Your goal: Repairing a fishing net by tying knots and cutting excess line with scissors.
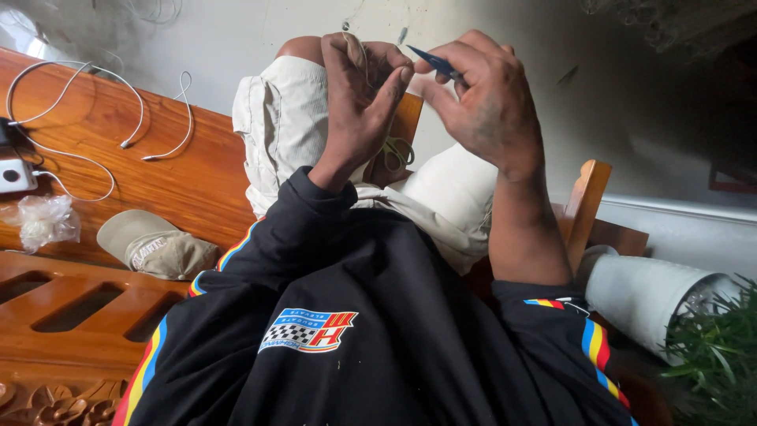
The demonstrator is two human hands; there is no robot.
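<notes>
Seated on a wooden bench, carved and slatted at lower left. Black jacket fills lower frame, striped trim on sleeves, checkered patch on chest. Beige shorts over raised knees, upper centre. White pot lying on its side at right edge, green plant at its mouth. Tan cap resting on bench, left of jacket; crumpled clear bag just beside it, further left. White cable looped across bench top, running to a white charger at left edge. Left hand raised above knees, fingers curled shut around thin pale twine, index finger extended toward right hand. Loose greenish loop of twine hanging below left hand, over lap. Right hand level with left, just beside it, fingertips nearly touching. Thumb and forefinger pinched together on a slim blue tool, tip pointing left toward left index finger. Tool kind not clear: narrow, dark blue, pointed. Both hands held up in front of pale wall, well above bench. Whether tool tip touches twine: cannot tell.
</notes>
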